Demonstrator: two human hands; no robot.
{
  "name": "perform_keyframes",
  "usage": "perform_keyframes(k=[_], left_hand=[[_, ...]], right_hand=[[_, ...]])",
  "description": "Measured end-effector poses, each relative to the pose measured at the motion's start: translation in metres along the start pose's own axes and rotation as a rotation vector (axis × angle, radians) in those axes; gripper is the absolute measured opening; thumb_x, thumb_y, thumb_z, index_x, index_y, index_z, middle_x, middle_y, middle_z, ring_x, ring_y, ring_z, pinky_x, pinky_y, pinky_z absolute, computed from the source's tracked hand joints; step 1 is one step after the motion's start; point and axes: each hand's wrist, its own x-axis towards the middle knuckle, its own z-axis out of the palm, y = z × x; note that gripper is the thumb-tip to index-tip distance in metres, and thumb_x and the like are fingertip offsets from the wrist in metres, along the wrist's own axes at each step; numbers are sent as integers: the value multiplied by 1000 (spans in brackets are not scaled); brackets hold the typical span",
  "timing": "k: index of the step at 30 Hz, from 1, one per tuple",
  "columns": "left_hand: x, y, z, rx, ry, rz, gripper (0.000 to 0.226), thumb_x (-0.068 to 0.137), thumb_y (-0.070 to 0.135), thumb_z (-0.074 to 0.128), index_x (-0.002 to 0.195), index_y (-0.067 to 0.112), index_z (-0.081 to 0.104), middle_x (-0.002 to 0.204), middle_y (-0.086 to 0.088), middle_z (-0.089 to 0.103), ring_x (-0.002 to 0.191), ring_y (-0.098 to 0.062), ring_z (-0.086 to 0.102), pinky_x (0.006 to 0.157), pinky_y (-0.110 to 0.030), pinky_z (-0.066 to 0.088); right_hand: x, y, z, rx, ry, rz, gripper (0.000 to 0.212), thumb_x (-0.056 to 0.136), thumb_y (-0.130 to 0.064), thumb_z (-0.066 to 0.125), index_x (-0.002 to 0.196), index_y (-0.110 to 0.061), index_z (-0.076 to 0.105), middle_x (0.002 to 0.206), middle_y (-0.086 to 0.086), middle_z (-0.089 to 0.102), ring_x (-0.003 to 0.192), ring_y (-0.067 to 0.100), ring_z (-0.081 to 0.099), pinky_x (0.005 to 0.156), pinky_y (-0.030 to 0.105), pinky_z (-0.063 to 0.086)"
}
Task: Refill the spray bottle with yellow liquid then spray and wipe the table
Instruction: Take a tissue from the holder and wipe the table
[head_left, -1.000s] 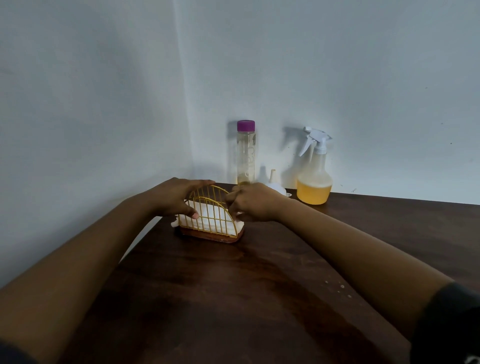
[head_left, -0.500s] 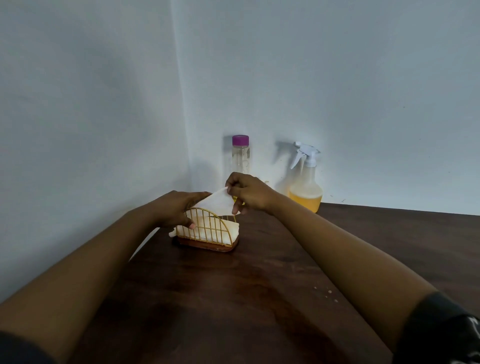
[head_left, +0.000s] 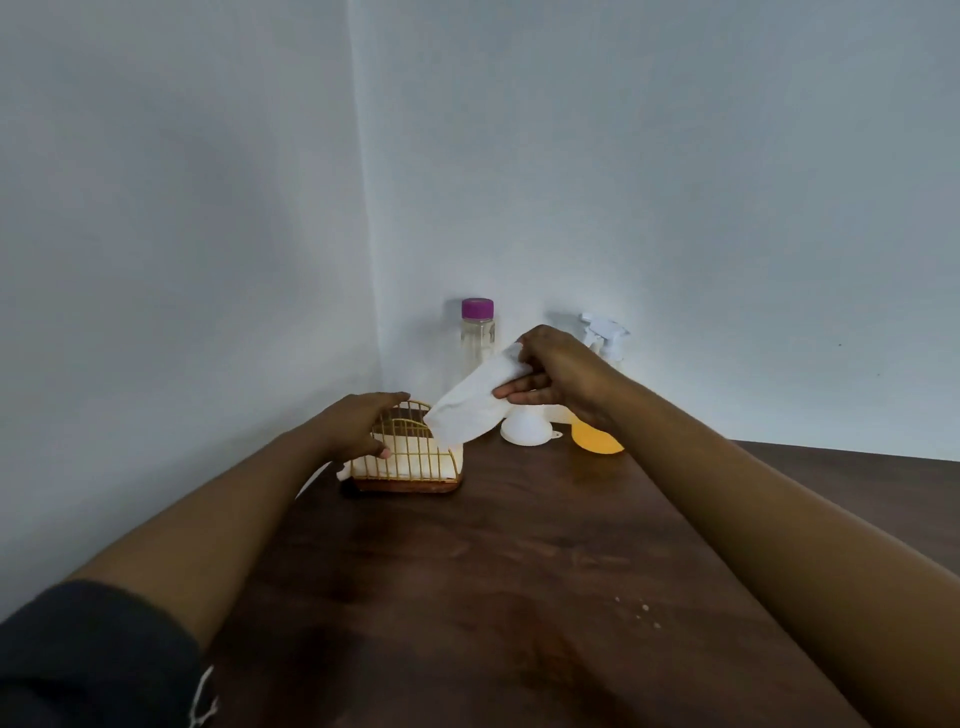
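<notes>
Right grip (head_left: 563, 376): your fingers pinch a white napkin (head_left: 475, 405), held up above the tabletop (head_left: 519, 571).
Left grip (head_left: 358, 426): curled round the wire napkin holder (head_left: 410, 460).
Spray bottle (head_left: 597, 440): upright by the wall, partly behind your right grip, beside the funnel (head_left: 527, 428).
</notes>
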Motion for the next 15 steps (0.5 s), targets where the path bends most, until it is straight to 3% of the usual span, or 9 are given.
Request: perform_keyframes(k=[4, 7, 10, 13, 15], left_hand=[[40, -9, 2, 66, -10, -32, 88, 80, 14, 73, 150, 24, 21, 154, -4, 32, 139, -25, 32, 109, -36, 29], [71, -15, 4, 110, -2, -47, 89, 79, 14, 73, 150, 25, 20, 153, -4, 32, 138, -25, 32, 109, -36, 29], [101, -23, 6, 143, 0, -41, 89, 80, 14, 73, 150, 26, 19, 153, -4, 32, 138, -24, 32, 109, -36, 30], [120, -34, 10, 174, 3, -49, 89, 80, 14, 72, 150, 28, 18, 154, -2, 32, 138, -24, 32, 109, -37, 31], [128, -40, 12, 160, 15, -63, 89, 81, 16, 72, 150, 28, 18, 153, -2, 32, 138, -24, 33, 108, -36, 31]], right_hand=[[0, 7, -21, -1, 0, 23, 27, 93, -5, 36, 118, -9, 43, 87, 10, 64, 87, 20, 71, 77, 27, 58], [4, 23, -35, -114, 3, 12, 39, 87, 0, 54, 124, -7, 44, 85, 11, 68, 100, 26, 67, 91, 37, 52], [8, 36, -39, -306, 43, -62, 30, 77, 1, 66, 102, -10, 56, 96, 25, 66, 98, 38, 65, 88, 49, 49], [17, 48, -43, -424, 67, -126, 19, 75, 0, 69, 74, -12, 54, 73, 14, 62, 68, 21, 63, 70, 39, 50], [21, 56, -43, -432, 43, -139, 16, 80, -3, 67, 78, -13, 55, 77, 9, 66, 71, 13, 68, 66, 29, 54]])
